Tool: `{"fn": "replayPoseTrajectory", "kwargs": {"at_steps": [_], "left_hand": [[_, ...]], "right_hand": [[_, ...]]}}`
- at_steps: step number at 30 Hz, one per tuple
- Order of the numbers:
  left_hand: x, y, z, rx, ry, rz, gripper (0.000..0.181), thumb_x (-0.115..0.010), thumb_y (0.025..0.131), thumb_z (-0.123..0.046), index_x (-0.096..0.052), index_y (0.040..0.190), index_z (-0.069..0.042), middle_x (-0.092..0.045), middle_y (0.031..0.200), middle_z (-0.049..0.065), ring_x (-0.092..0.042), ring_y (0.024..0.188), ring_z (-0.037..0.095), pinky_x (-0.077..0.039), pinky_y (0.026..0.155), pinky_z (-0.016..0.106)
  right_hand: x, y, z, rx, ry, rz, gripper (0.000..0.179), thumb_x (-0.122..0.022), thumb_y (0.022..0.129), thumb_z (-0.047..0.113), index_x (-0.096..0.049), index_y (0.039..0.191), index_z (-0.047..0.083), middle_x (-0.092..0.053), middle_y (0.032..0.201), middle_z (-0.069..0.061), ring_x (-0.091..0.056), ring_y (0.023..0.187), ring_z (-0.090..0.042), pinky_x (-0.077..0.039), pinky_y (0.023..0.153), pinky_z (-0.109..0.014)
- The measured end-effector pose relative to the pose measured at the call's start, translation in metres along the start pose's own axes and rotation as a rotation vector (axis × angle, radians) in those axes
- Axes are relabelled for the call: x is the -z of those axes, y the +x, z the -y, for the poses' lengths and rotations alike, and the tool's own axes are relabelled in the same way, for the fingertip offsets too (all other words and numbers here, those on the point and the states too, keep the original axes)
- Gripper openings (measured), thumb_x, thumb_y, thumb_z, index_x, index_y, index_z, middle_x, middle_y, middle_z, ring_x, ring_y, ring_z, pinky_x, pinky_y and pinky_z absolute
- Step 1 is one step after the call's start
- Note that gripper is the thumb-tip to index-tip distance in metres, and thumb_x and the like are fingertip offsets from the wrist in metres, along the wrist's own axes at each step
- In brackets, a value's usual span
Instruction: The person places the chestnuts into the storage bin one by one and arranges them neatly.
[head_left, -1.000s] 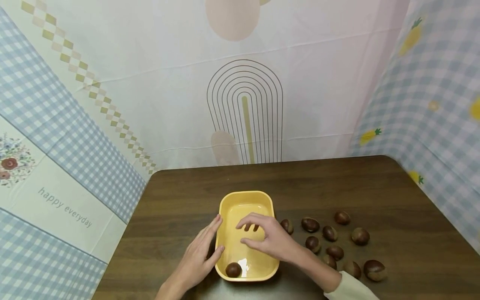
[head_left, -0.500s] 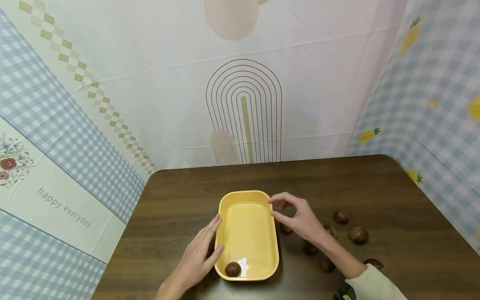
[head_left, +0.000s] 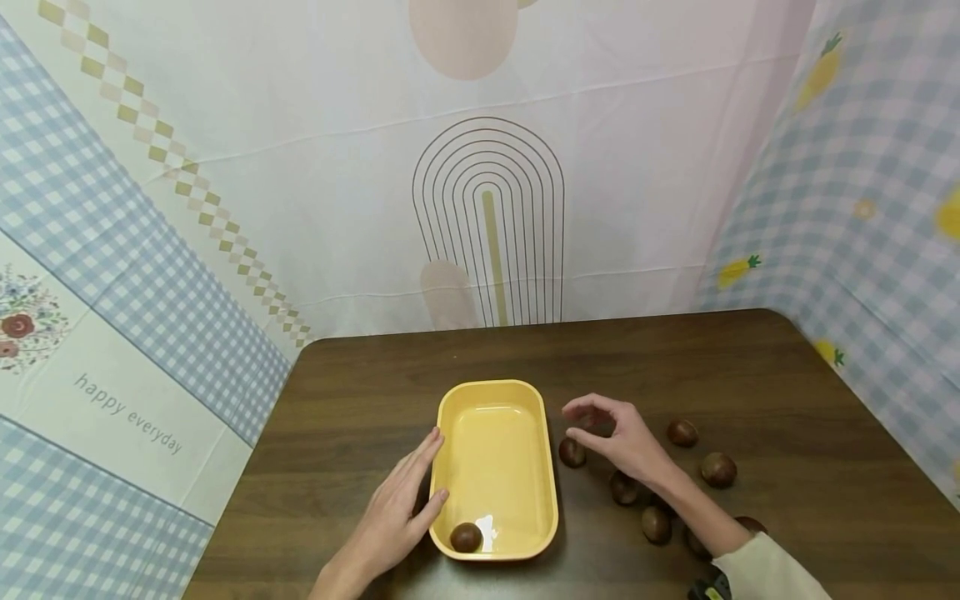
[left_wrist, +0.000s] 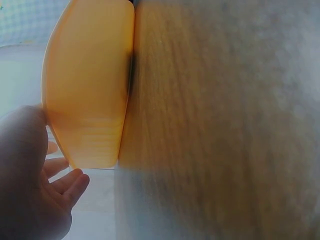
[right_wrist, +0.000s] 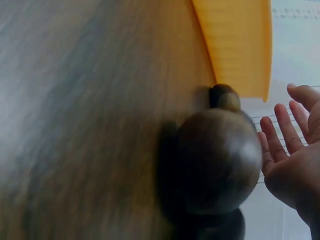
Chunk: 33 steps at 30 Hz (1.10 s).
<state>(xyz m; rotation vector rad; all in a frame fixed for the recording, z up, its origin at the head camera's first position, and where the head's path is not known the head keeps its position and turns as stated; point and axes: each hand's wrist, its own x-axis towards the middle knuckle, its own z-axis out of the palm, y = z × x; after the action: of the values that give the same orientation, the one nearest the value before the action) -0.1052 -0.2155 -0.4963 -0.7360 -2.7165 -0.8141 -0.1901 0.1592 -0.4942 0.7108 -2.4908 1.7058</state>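
A yellow rectangular tray stands on the table with one chestnut in its near left corner. My left hand rests against the tray's left side, fingers straight and fingertips at the rim; the left wrist view shows the tray's wall beside that hand. Just right of the tray, my right hand hovers with thumb and fingers apart and nothing between them. Close under its fingertips lies a chestnut. In the right wrist view the hand appears beyond a large, near chestnut.
Several more chestnuts lie right of the tray, among them one at the back, one farther right and one nearer. My right forearm partly covers others. Patterned cloths hang around the dark wooden table.
My right hand has moved from over the tray, across its right rim, to above the chestnut beside it. My left hand and the chestnut in the tray have stayed in place.
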Motion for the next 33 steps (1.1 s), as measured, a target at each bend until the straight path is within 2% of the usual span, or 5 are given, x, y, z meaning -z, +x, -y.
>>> {"fn": "replayPoseTrajectory", "kwargs": {"at_steps": [4,9,16,20,33], "left_hand": [[0.000,0.000,0.000,0.001,-0.001,0.002,0.071,-0.070,0.104,-0.022,-0.037,0.165,-0.006,-0.033,0.172,0.008,-0.042,0.152,0.027,-0.046,0.112,0.058],[0.001,0.000,0.000,0.003,-0.002,0.000,0.071,-0.071,0.103,-0.021,-0.038,0.165,-0.006,-0.034,0.172,0.008,-0.042,0.152,0.027,-0.046,0.112,0.058],[0.001,0.001,0.000,-0.008,0.007,-0.007,0.071,-0.071,0.103,-0.021,-0.038,0.164,-0.005,-0.035,0.171,0.009,-0.043,0.151,0.028,-0.047,0.111,0.058],[0.001,0.001,-0.001,-0.013,0.010,-0.010,0.072,-0.071,0.103,-0.021,-0.038,0.164,-0.005,-0.035,0.171,0.009,-0.044,0.151,0.028,-0.047,0.111,0.058],[0.001,0.001,-0.001,-0.011,0.000,-0.008,0.073,-0.072,0.103,-0.020,-0.037,0.165,-0.006,-0.035,0.171,0.010,-0.043,0.151,0.028,-0.047,0.111,0.058]], "right_hand": [[0.002,-0.002,-0.005,-0.015,-0.023,0.028,0.027,-0.082,0.096,0.014,-0.074,0.121,0.008,-0.075,0.119,-0.013,-0.071,0.107,-0.029,-0.058,0.093,-0.048],[0.003,-0.003,-0.011,-0.038,-0.028,0.066,0.031,-0.082,0.095,0.013,-0.073,0.124,0.004,-0.075,0.120,-0.012,-0.070,0.112,-0.034,-0.058,0.094,-0.045],[0.005,-0.002,-0.018,-0.060,-0.031,0.117,0.032,-0.083,0.093,0.010,-0.074,0.123,0.003,-0.076,0.117,-0.011,-0.071,0.109,-0.032,-0.059,0.091,-0.039],[0.007,-0.002,-0.020,-0.041,-0.035,0.151,0.032,-0.083,0.093,0.009,-0.073,0.122,0.002,-0.076,0.115,-0.012,-0.071,0.107,-0.031,-0.059,0.088,-0.035],[0.009,-0.002,-0.022,0.001,-0.144,0.215,0.032,-0.087,0.089,0.009,-0.075,0.119,0.007,-0.074,0.112,-0.002,-0.069,0.103,-0.026,-0.058,0.089,-0.037]]}}
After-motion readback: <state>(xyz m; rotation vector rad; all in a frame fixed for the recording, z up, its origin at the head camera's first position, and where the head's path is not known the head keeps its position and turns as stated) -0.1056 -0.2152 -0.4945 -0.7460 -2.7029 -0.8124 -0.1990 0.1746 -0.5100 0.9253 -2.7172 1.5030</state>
